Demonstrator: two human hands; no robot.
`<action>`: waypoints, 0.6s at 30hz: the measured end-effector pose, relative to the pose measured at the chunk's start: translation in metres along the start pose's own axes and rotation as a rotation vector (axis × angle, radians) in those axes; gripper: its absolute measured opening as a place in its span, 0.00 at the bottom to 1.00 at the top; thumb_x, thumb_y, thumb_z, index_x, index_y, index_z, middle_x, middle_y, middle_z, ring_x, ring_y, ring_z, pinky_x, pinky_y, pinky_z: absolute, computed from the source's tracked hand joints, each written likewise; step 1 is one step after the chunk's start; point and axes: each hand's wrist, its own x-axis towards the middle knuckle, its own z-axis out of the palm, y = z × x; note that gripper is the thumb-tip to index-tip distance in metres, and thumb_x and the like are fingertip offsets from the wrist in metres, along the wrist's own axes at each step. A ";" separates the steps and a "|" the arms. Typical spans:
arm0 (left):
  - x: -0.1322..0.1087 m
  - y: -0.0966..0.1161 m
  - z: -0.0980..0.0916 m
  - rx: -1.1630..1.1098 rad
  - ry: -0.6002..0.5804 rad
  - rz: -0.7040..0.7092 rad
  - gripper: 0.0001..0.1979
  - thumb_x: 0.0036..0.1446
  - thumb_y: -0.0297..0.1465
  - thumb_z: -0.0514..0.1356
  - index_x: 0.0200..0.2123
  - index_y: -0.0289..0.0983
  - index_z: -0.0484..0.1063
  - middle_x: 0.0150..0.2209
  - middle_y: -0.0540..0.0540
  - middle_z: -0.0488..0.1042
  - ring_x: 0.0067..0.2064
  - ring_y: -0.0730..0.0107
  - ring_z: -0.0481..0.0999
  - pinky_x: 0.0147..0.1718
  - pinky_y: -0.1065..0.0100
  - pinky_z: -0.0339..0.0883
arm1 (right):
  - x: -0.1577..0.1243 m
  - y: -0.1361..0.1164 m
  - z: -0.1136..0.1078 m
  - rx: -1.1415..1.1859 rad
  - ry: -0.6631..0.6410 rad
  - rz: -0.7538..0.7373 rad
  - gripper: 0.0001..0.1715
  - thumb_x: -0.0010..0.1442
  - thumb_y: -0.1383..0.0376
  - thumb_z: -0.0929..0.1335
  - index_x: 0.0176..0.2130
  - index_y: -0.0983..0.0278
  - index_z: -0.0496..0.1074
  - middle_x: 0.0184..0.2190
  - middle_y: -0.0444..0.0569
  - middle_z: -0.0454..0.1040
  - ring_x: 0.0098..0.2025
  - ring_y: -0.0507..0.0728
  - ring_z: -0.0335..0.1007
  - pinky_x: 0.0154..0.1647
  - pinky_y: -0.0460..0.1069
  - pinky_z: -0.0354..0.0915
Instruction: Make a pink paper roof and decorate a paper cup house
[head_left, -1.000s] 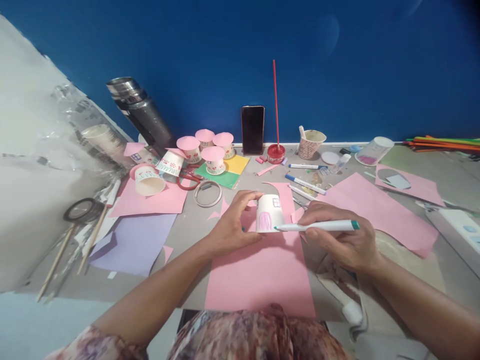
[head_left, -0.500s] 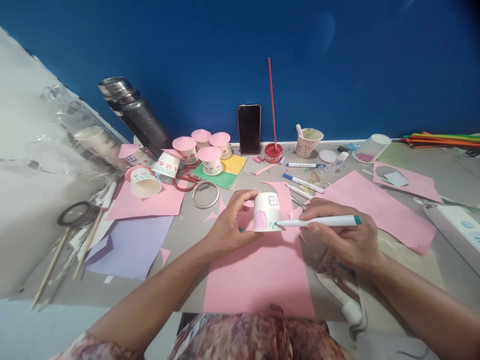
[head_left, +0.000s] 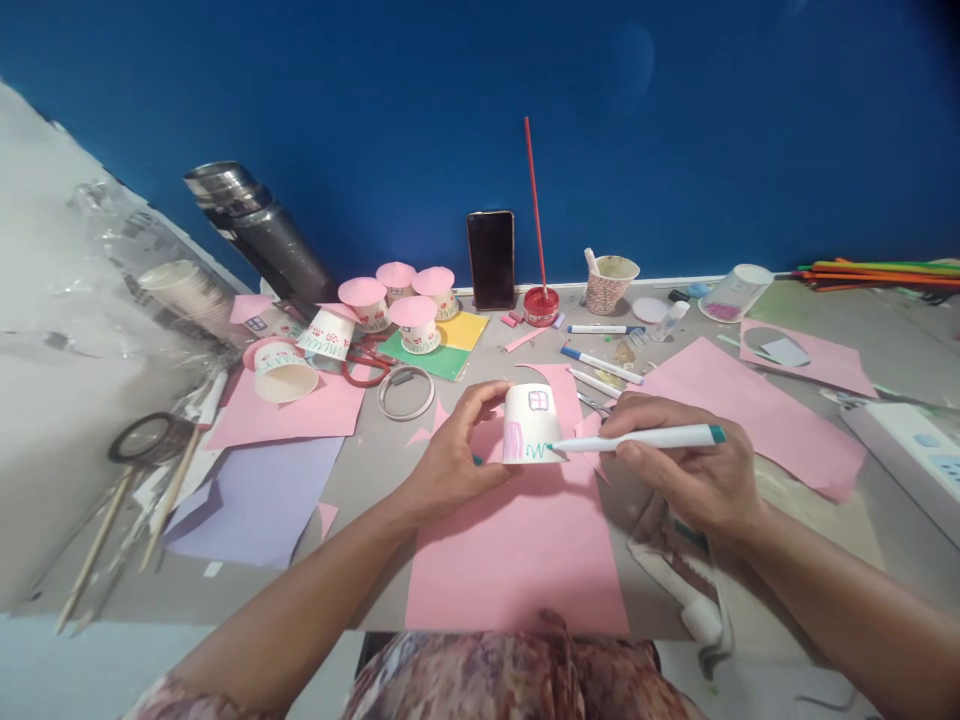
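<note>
My left hand is closed round the left side of a white paper cup, held upside down over a pink paper sheet. On the cup are a drawn window, a pink-purple door and a green zigzag line near the rim. Between the thumb and fingers of my right hand is a green marker, its tip touching the cup beside the zigzag. Several decorated cups with pink paper tops, such as one cup, stand at the back left.
Red-handled scissors and a tape roll lie left of the cup. A phone leans on the blue wall. Capped markers lie behind my right hand. A dark flask stands back left; a white power strip lies right.
The green zigzag on the cup has grown longer toward the right. The cup has turned a little, so the door sits nearer its left edge. The whole view has shifted slightly.
</note>
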 end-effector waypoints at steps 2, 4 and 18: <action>0.000 0.000 0.000 -0.015 0.002 -0.008 0.40 0.53 0.30 0.74 0.66 0.47 0.63 0.68 0.40 0.65 0.69 0.48 0.66 0.69 0.48 0.59 | 0.000 0.000 0.000 0.041 -0.026 -0.025 0.09 0.69 0.60 0.70 0.41 0.58 0.81 0.27 0.48 0.79 0.28 0.58 0.73 0.30 0.54 0.69; 0.001 0.000 0.000 -0.023 0.004 -0.014 0.40 0.53 0.29 0.74 0.66 0.47 0.64 0.68 0.40 0.66 0.69 0.49 0.66 0.70 0.49 0.59 | 0.000 -0.001 0.000 0.052 -0.014 -0.032 0.08 0.69 0.61 0.70 0.41 0.58 0.81 0.27 0.47 0.79 0.28 0.58 0.73 0.30 0.53 0.69; 0.001 -0.001 0.000 -0.156 0.025 -0.071 0.42 0.50 0.30 0.77 0.65 0.48 0.64 0.68 0.40 0.67 0.71 0.47 0.65 0.69 0.48 0.57 | 0.000 -0.001 -0.003 -0.002 0.059 0.046 0.06 0.67 0.62 0.72 0.39 0.58 0.82 0.29 0.48 0.82 0.29 0.58 0.76 0.29 0.51 0.70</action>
